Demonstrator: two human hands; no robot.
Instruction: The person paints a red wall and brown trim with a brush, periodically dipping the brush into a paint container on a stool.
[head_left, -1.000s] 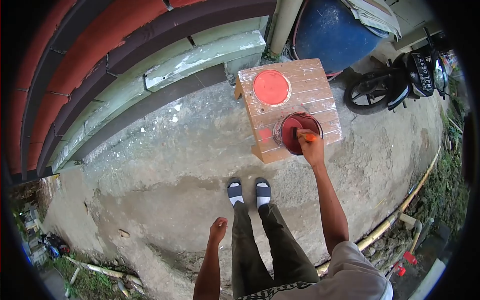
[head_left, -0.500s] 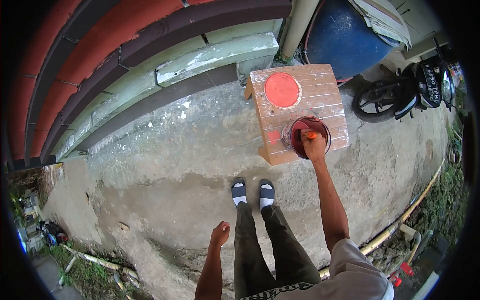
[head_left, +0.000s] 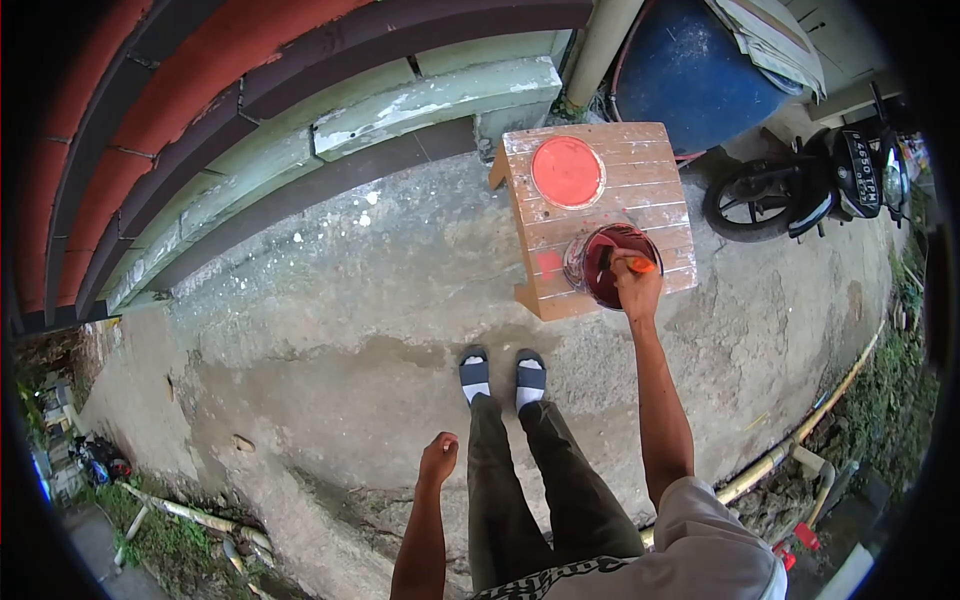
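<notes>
Nearest, the left hand (head_left: 437, 460) hangs at the person's side above the concrete ground (head_left: 330, 330), its fingers curled loosely inward and holding nothing. Just ahead stand two feet in dark sandals (head_left: 500, 375) with white socks. Further out, the right arm stretches forward and the right hand (head_left: 637, 287) closes its fingers around the orange handle of a paintbrush (head_left: 625, 262), whose dark bristle end dips into the red paint of an open paint can (head_left: 608, 262) (the can stands at the near right corner of the wooden bench (head_left: 640, 170)). Beyond the can, on the far half of the same bench, lies the round red lid (head_left: 567, 171), well apart from the hand. Behind the bench sit a blue barrel (head_left: 680, 70) and, to the right, a parked motorcycle (head_left: 800, 185).
</notes>
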